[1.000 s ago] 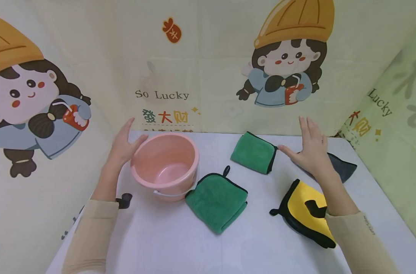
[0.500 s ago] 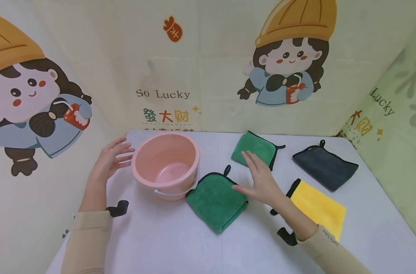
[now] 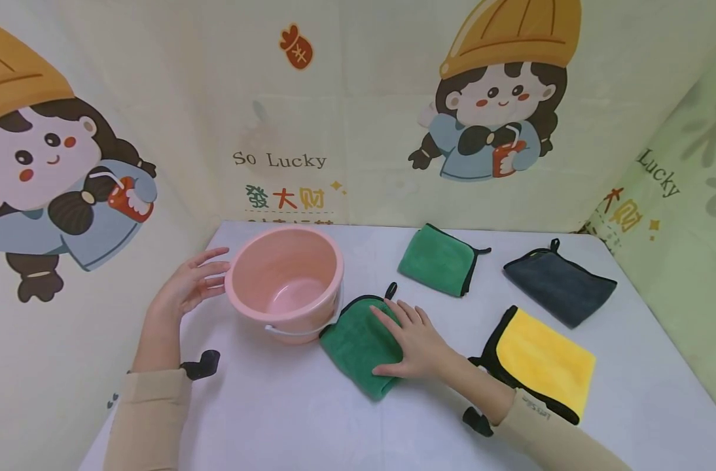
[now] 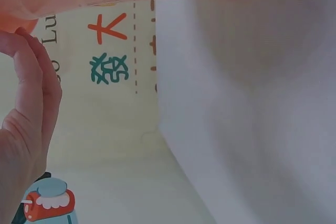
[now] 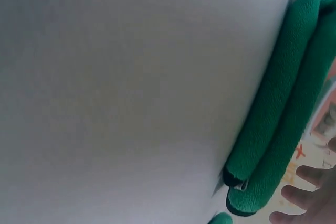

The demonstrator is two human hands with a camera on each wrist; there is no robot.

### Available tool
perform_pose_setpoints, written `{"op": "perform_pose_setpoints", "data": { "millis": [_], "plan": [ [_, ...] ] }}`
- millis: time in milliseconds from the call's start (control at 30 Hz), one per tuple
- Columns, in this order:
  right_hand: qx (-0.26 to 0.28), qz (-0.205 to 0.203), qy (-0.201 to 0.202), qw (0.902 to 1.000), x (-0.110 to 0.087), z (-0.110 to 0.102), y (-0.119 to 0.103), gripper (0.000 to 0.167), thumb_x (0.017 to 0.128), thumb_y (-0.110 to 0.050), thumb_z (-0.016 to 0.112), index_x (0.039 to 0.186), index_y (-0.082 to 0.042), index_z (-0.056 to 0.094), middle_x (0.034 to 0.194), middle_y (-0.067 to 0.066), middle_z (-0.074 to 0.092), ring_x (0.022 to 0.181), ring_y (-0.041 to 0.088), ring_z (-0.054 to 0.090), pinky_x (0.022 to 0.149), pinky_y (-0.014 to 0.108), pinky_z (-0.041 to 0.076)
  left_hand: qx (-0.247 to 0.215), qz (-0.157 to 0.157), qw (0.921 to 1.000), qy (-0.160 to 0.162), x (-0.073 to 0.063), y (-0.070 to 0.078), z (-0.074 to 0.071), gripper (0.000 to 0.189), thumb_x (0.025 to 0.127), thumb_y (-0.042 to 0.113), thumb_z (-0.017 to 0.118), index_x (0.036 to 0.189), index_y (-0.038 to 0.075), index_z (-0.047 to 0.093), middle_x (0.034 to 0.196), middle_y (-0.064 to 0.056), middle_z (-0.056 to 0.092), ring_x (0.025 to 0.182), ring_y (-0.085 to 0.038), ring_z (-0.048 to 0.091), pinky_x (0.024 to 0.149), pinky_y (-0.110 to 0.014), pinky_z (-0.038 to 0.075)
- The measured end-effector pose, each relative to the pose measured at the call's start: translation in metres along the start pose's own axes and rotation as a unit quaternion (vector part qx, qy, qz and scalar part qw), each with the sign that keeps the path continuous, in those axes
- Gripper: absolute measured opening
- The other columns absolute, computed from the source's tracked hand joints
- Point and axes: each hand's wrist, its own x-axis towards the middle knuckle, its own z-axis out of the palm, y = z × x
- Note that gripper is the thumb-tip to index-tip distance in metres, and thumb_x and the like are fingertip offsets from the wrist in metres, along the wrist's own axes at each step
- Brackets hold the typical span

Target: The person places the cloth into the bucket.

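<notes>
A pink bucket [image 3: 284, 275] with a white handle stands on the left part of the table. My left hand [image 3: 193, 281] is at its left side, fingertips right at the rim, fingers loosely extended. In the left wrist view that hand [image 4: 29, 93] shows just below the pink wall. A folded green towel [image 3: 358, 347] with black edging lies in front of the bucket's right side. Over its right half my right hand [image 3: 413, 343] is spread, thumb apart from the fingers. The right wrist view shows the towel's [image 5: 283, 108] folded edge, with fingertips [image 5: 310, 174] beyond it.
A second green towel [image 3: 437, 260] lies at the back. To its right is a dark grey towel [image 3: 561, 288], and a yellow towel [image 3: 546, 356] with black edging lies nearer. A patterned cloth [image 3: 370, 118] hangs behind the white table [image 3: 311, 418].
My right hand has swept leftward and down from beside the grey towel to the near green towel. My left hand has lowered and turned its fingers toward the bucket rim.
</notes>
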Motion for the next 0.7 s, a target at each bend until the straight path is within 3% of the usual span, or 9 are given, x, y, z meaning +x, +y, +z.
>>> {"op": "perform_pose_setpoints", "data": {
  "millis": [200, 333, 700],
  "plan": [
    [-0.031, -0.018, -0.044, 0.9984, -0.001, 0.008, -0.007, 0.101, 0.068, -0.081, 0.046, 0.146, -0.025, 0.016, 0.145, 0.014, 0.027, 0.128, 0.037, 0.030, 0.097, 0.060, 0.029, -0.004, 0.005, 0.9998, -0.020, -0.002, 0.002, 0.000, 0.070, 0.086, 0.027, 0.063, 0.144, 0.013, 0.025, 0.110, 0.009, 0.053, 0.086, -0.008, 0.064, 0.078, -0.022, 0.052],
    [-0.045, -0.021, -0.071, 0.9962, -0.001, 0.012, -0.009, 0.101, 0.067, -0.080, 0.049, 0.146, -0.025, 0.018, 0.143, 0.015, 0.029, 0.127, 0.036, 0.030, 0.097, 0.061, 0.028, -0.014, 0.008, 0.9993, -0.034, -0.002, 0.004, 0.001, 0.060, 0.088, 0.023, 0.061, 0.139, 0.011, 0.031, 0.101, 0.010, 0.061, 0.086, -0.010, 0.065, 0.076, -0.023, 0.053],
    [-0.093, -0.033, -0.084, 0.9916, 0.001, 0.012, -0.011, 0.090, 0.066, -0.073, 0.054, 0.137, -0.020, 0.038, 0.134, 0.013, 0.037, 0.114, 0.031, 0.039, 0.089, 0.054, 0.036, -0.017, 0.012, 0.9988, -0.044, -0.001, 0.004, 0.001, 0.046, 0.089, 0.020, 0.060, 0.129, 0.011, 0.040, 0.096, 0.010, 0.065, 0.084, -0.011, 0.065, 0.073, -0.025, 0.054]
  ]
}}
